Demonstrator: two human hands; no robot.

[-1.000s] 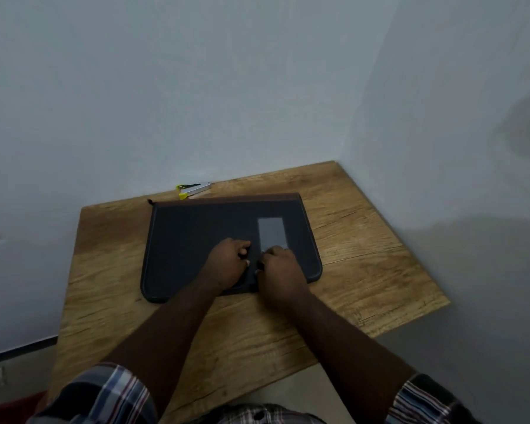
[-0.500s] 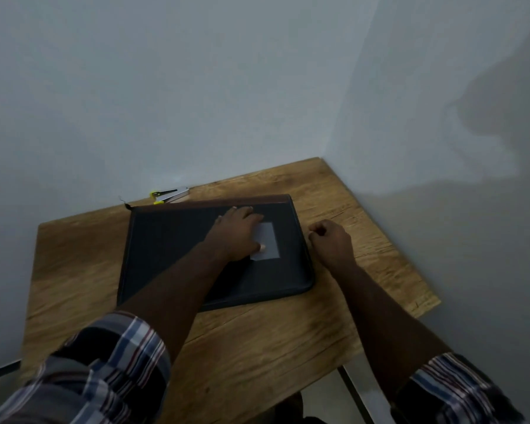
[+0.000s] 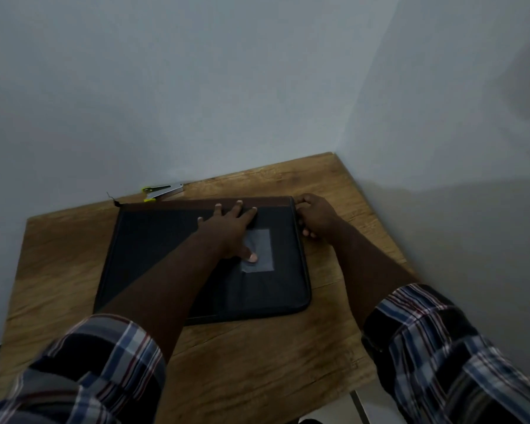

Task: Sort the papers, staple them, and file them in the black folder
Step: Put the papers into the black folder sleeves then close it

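Note:
A black zip folder [image 3: 153, 255] lies closed and flat on the wooden table [image 3: 257, 356]. It has a brown strip along its far edge and a grey label patch [image 3: 263, 243] on top. My left hand [image 3: 230, 231] presses flat on the folder, fingers spread toward the far edge and thumb on the patch. My right hand [image 3: 315, 218] is at the folder's far right corner, its fingers curled against the zip edge; what they pinch is hidden. No loose papers are in view.
A stapler [image 3: 162, 191] with yellow-green trim lies at the table's far edge against the wall, just behind the folder's far left corner. Walls close the table in at the back and right. Bare wood shows left of and in front of the folder.
My right hand has travelled from the folder's near edge, up its right side, to the far right corner. My left hand opened flat and slid toward the far edge.

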